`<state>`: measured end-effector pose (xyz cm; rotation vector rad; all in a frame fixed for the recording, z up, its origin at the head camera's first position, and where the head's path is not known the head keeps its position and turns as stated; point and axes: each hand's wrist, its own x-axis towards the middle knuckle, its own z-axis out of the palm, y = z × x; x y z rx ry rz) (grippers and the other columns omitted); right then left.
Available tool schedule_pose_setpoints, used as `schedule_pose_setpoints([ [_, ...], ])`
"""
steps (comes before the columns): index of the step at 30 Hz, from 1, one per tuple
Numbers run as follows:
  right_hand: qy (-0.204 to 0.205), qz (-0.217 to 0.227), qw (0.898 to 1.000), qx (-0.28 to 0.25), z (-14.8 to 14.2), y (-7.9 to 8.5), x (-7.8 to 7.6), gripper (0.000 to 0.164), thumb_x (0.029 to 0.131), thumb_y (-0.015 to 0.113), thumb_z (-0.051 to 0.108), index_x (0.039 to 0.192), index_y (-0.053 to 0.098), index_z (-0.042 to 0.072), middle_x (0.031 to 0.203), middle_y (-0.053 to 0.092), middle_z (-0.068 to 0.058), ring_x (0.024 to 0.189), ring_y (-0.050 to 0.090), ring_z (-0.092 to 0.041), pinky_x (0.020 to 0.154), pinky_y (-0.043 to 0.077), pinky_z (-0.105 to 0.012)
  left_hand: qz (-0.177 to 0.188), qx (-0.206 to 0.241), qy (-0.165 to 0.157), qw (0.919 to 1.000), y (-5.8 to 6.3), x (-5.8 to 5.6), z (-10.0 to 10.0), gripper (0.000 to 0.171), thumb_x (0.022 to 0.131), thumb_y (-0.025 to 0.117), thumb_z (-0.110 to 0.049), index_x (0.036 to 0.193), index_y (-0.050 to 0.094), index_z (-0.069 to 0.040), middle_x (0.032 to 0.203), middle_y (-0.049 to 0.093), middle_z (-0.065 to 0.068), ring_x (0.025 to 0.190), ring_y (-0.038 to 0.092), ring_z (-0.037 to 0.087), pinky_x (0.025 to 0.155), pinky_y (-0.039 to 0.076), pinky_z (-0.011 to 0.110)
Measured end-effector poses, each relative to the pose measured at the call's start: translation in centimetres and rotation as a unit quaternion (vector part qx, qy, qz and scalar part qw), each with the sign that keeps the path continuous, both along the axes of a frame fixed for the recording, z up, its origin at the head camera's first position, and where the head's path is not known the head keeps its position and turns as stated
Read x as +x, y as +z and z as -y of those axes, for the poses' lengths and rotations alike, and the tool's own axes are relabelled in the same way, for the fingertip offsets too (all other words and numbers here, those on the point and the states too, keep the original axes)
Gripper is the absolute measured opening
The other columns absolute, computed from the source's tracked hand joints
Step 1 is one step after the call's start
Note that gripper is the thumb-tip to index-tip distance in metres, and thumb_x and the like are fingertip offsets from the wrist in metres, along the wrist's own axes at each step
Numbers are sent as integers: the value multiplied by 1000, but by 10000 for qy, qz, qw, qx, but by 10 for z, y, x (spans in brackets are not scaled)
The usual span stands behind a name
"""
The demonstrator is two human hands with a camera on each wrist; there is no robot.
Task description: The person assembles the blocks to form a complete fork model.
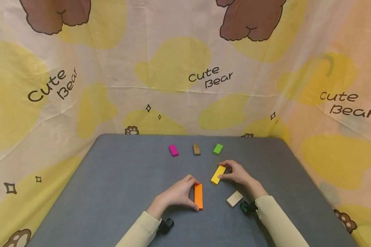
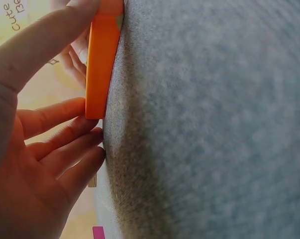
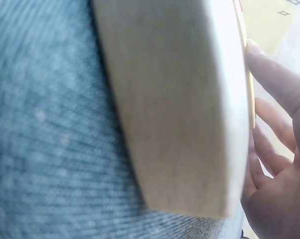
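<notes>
My left hand [image 1: 177, 194] spans an orange block [image 1: 198, 197] lengthwise on the grey table, thumb at its near end and fingertips at its far end. The left wrist view shows the orange block [image 2: 100, 64] close up, low over the cloth. Farther out and to the right, my right hand [image 1: 237, 174] pinches a yellow block [image 1: 217, 175], with the thumb on its side and a finger at the far end. Just nearer than that hand lies a pale wooden block [image 1: 234, 199], which fills much of the right wrist view and hides most of the yellow block there.
Toward the back of the table [image 1: 126, 164] lie a magenta block [image 1: 173, 150], a brown wood-grain block [image 1: 196, 149] and a green block [image 1: 217, 149], spaced in a row. A printed bear-pattern cloth [image 1: 173, 68] hangs behind and along both sides.
</notes>
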<state>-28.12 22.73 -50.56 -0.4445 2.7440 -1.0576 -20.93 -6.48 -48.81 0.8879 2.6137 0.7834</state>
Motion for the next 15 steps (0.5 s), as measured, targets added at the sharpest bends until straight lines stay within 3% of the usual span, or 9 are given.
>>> schedule_pose_setpoints([
  [11, -38, 81, 9999, -47, -1, 0, -1, 62, 77, 79, 38, 130, 58, 13, 131, 57, -12, 123, 55, -31, 106, 45, -51, -23, -49, 2, 10000, -2, -1, -1, 84, 65, 84, -54, 133, 52, -17, 125, 51, -5, 102, 54, 4, 97, 49, 26],
  [15, 13, 63, 10000, -13, 0, 0, -2, 62, 78, 78, 39, 131, 57, 12, 130, 58, -12, 122, 56, -32, 105, 46, -51, -207, 28, 122, 9997, -1, -1, 1, 80, 72, 77, -57, 137, 51, -18, 127, 52, -4, 107, 55, 7, 99, 49, 30],
])
